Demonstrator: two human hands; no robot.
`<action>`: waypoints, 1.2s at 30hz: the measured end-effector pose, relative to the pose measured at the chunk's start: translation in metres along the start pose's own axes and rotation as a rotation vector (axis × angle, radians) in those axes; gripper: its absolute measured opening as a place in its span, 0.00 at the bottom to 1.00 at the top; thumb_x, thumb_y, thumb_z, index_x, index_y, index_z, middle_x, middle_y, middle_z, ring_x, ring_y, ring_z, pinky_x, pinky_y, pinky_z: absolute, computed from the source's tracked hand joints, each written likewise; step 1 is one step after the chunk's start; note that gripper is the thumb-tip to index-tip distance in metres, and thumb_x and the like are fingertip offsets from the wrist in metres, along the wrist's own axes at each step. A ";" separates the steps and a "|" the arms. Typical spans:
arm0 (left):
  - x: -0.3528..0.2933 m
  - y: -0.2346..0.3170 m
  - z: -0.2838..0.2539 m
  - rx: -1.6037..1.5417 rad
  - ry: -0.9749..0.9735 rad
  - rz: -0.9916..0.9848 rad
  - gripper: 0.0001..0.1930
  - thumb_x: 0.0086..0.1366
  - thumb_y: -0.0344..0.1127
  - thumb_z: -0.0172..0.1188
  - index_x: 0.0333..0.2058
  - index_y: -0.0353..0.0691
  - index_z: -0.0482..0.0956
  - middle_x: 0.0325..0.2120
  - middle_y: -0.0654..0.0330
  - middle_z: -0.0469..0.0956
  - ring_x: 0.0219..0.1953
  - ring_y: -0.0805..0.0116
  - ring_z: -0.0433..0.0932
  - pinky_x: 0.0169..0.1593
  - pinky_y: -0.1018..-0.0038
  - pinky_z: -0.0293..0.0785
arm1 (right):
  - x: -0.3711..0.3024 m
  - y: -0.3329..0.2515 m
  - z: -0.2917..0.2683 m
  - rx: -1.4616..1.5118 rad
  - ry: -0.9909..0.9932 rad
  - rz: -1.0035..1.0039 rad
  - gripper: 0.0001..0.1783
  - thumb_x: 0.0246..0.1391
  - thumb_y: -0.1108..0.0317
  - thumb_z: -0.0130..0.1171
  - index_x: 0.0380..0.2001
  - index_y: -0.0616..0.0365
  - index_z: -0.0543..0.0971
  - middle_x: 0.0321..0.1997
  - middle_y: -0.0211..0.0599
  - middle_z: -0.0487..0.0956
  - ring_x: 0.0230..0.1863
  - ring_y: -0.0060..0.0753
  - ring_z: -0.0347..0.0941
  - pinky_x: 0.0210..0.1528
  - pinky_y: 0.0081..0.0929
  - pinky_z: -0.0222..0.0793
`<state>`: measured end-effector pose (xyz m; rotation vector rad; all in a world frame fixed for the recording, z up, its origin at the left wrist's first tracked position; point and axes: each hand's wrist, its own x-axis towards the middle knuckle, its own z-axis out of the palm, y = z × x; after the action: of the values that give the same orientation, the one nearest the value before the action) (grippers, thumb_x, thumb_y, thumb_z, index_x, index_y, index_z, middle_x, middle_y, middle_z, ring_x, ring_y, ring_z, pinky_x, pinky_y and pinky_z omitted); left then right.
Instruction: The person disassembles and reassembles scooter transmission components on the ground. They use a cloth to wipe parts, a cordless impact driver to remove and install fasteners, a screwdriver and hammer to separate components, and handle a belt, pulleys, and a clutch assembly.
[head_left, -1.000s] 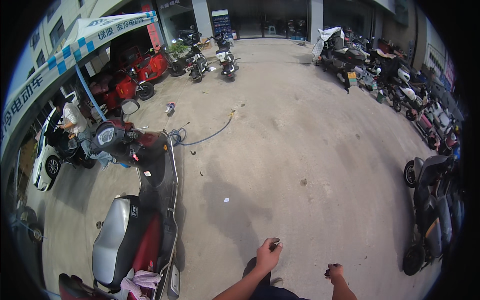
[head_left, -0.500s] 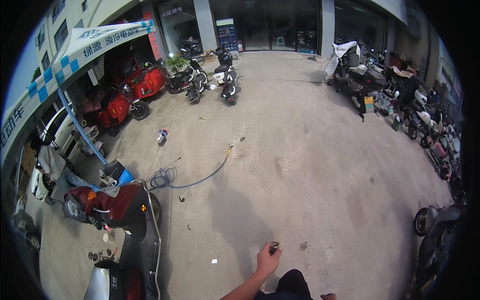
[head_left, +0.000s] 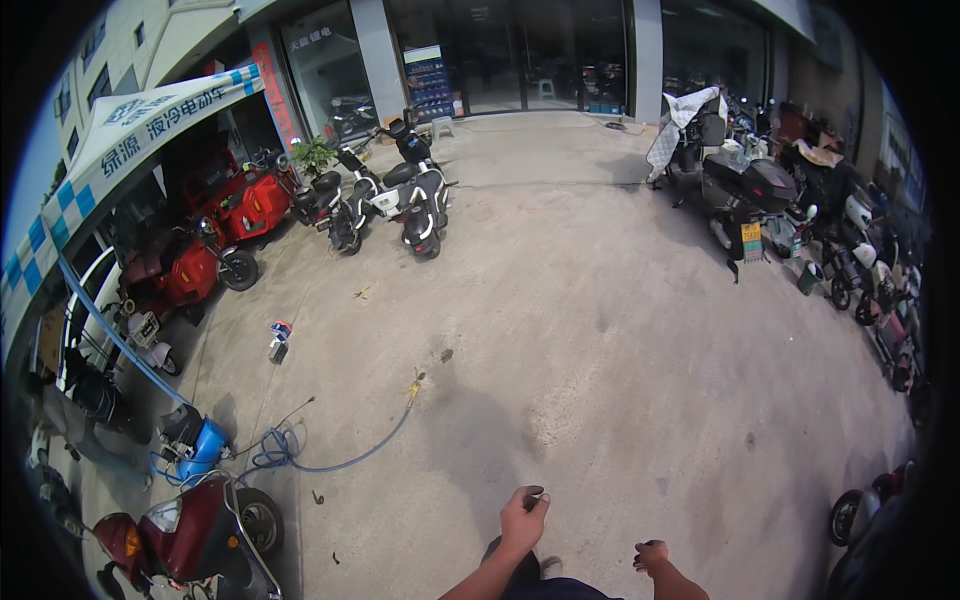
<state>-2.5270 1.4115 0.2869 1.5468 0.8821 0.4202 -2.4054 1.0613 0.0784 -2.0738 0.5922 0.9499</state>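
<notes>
My left hand (head_left: 523, 518) is raised in front of me above the concrete, its fingers curled closed. Something dark shows at its fingertips, too small to tell whether it is an object or grime. Lower and to the right, my right hand (head_left: 651, 556) hangs with fingers bent inward, and whatever it may hold is hidden. Neither hand touches anything around it. Farther ahead on the ground lies a blue hose (head_left: 345, 467) with a yellow end (head_left: 414, 391), its coils beside a blue air compressor (head_left: 205, 447).
A dark red scooter (head_left: 190, 530) stands at the near left. White and black scooters (head_left: 425, 210) and red three-wheelers (head_left: 255, 205) are parked ahead left, under and beside a canopy (head_left: 150, 125). Along the right stands a row of scooters (head_left: 750, 190). A small box (head_left: 279, 342) lies on the concrete.
I have moved forward, and the red scooter has slid toward the lower left of the view. My right hand and forearm have come further into view. The left hand stays curled.
</notes>
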 end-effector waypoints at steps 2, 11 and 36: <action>0.069 0.016 0.026 -0.034 0.014 -0.031 0.14 0.68 0.36 0.68 0.48 0.35 0.83 0.27 0.57 0.84 0.29 0.72 0.80 0.37 0.72 0.77 | 0.044 -0.143 0.006 0.092 -0.063 -0.273 0.14 0.66 0.61 0.62 0.39 0.63 0.80 0.30 0.42 0.84 0.26 0.39 0.84 0.26 0.39 0.83; 0.432 0.108 0.132 0.090 0.032 0.165 0.13 0.68 0.37 0.69 0.46 0.35 0.84 0.30 0.56 0.86 0.31 0.70 0.82 0.39 0.71 0.78 | 0.224 -0.455 0.018 0.044 -0.168 -0.285 0.17 0.65 0.61 0.65 0.36 0.68 0.80 0.32 0.45 0.85 0.29 0.40 0.85 0.30 0.41 0.83; 1.333 0.404 0.498 -0.019 -0.085 0.068 0.12 0.69 0.36 0.69 0.45 0.35 0.84 0.31 0.58 0.86 0.32 0.73 0.82 0.40 0.72 0.78 | 0.721 -1.420 -0.046 0.268 -0.075 -0.588 0.11 0.65 0.65 0.62 0.40 0.65 0.79 0.32 0.41 0.84 0.31 0.35 0.84 0.30 0.34 0.80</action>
<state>-1.2006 2.0669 0.2823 1.5689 0.7596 0.4068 -1.0021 1.8095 0.1706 -1.8042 0.0471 0.5641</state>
